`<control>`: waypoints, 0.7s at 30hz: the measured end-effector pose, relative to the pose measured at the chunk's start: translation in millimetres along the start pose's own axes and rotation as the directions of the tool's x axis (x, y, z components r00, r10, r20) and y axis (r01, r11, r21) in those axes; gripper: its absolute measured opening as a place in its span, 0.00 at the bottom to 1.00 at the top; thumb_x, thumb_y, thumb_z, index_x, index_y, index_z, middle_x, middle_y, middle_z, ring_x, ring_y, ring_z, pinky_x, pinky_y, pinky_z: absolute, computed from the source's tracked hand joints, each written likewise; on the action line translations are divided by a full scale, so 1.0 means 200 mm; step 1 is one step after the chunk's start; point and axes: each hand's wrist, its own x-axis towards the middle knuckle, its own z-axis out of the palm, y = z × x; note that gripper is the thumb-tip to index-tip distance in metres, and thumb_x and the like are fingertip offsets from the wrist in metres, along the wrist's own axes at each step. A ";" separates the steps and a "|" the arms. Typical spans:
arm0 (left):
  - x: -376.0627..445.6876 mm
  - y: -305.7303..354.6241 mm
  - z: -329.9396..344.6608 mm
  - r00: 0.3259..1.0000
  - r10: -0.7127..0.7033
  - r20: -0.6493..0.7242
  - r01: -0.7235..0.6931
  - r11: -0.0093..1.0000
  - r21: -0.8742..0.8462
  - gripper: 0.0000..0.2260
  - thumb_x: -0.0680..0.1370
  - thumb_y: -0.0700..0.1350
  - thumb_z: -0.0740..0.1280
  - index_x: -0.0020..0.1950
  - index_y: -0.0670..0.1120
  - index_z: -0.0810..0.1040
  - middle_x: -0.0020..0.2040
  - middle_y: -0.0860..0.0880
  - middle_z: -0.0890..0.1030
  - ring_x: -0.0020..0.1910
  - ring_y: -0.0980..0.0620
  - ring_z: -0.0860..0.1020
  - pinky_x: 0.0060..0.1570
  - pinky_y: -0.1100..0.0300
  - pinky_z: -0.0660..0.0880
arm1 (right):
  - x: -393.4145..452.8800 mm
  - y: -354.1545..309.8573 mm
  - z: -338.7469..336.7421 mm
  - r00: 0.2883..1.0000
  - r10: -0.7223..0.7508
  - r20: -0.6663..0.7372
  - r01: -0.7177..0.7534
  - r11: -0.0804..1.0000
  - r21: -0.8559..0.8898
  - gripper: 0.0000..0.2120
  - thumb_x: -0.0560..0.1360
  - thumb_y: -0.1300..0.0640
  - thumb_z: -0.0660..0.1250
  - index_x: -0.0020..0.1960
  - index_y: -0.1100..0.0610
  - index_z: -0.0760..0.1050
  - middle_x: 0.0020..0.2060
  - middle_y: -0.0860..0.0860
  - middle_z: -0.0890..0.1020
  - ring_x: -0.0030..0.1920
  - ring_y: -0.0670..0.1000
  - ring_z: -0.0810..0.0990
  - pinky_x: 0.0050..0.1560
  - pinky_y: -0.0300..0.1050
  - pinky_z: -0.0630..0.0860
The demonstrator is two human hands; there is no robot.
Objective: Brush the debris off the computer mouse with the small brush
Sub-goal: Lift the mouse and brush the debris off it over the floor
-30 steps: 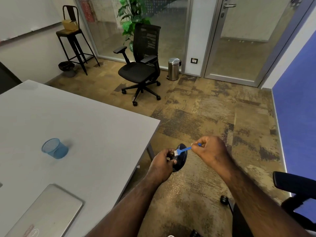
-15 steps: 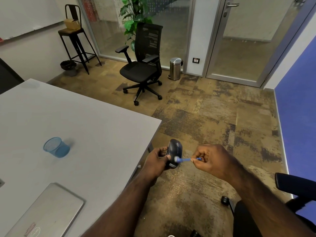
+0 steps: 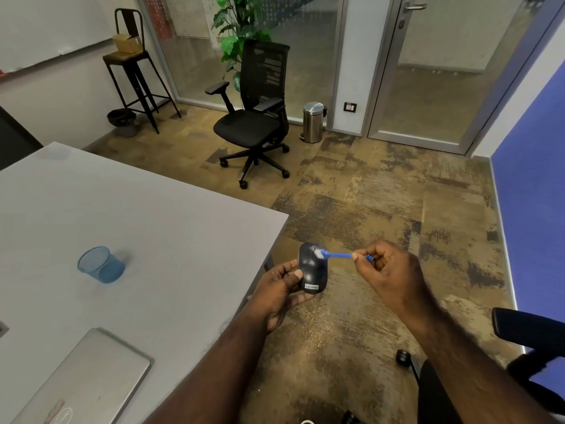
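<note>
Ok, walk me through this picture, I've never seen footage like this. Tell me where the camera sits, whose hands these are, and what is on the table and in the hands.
There is no machine here. A person wears a wide-angle camera on the head, so you look forward and down along their own bare arms.

The left hand holds a black computer mouse with a small label near its lower end. The right hand pinches a small blue brush with pale bristles, and the bristles rest on the mouse near its scroll wheel. Both are held in the air over the patterned brown carpet, beside the table, not above it.

On the grey table sit a blue mesh cup and a closed silver laptop.

Farther back stand a black office chair and a small steel bin.
</note>
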 end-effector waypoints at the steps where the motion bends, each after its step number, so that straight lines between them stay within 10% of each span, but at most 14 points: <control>1: 0.00 0.00 0.00 1.000 0.001 0.001 -0.001 1.000 -0.005 0.16 0.80 0.35 0.62 0.47 0.47 0.87 0.48 0.44 0.87 0.48 0.48 0.86 0.42 0.52 0.83 | -0.01 0.00 0.00 0.996 -0.005 0.087 0.004 1.000 0.008 0.02 0.73 0.59 0.73 0.41 0.54 0.81 0.25 0.45 0.76 0.25 0.38 0.74 0.22 0.28 0.65; 4: 0.00 0.00 -0.01 1.000 -0.007 -0.019 0.006 0.998 -0.059 0.12 0.80 0.35 0.62 0.51 0.44 0.85 0.50 0.41 0.86 0.49 0.45 0.85 0.42 0.51 0.83 | -0.03 0.01 -0.02 0.966 -0.008 0.257 -0.001 0.999 0.034 0.07 0.71 0.62 0.75 0.38 0.51 0.81 0.26 0.44 0.80 0.23 0.39 0.72 0.22 0.29 0.66; 9: 0.00 0.01 -0.01 0.999 -0.032 -0.013 0.030 0.989 -0.142 0.12 0.81 0.35 0.60 0.53 0.42 0.84 0.50 0.40 0.86 0.49 0.44 0.85 0.42 0.50 0.83 | 0.02 0.02 -0.06 0.999 -0.005 0.036 0.003 0.999 0.047 0.02 0.73 0.61 0.73 0.42 0.55 0.82 0.25 0.45 0.77 0.23 0.41 0.70 0.22 0.31 0.64; 15: -0.02 0.01 -0.01 0.999 -0.044 -0.008 0.041 0.980 -0.197 0.11 0.81 0.36 0.60 0.60 0.38 0.79 0.52 0.38 0.85 0.50 0.42 0.85 0.45 0.49 0.84 | 0.00 -0.01 -0.09 0.959 -0.050 0.279 0.035 0.998 0.057 0.10 0.70 0.63 0.75 0.37 0.49 0.80 0.28 0.39 0.80 0.23 0.38 0.73 0.24 0.27 0.66; 21: -0.02 0.01 -0.02 0.999 -0.031 0.020 0.035 0.971 -0.237 0.10 0.81 0.36 0.61 0.59 0.38 0.79 0.51 0.38 0.86 0.49 0.43 0.85 0.43 0.50 0.84 | 0.01 -0.02 -0.10 0.981 -0.061 0.183 0.050 0.997 0.064 0.05 0.71 0.62 0.74 0.38 0.54 0.81 0.28 0.41 0.79 0.23 0.40 0.71 0.24 0.29 0.64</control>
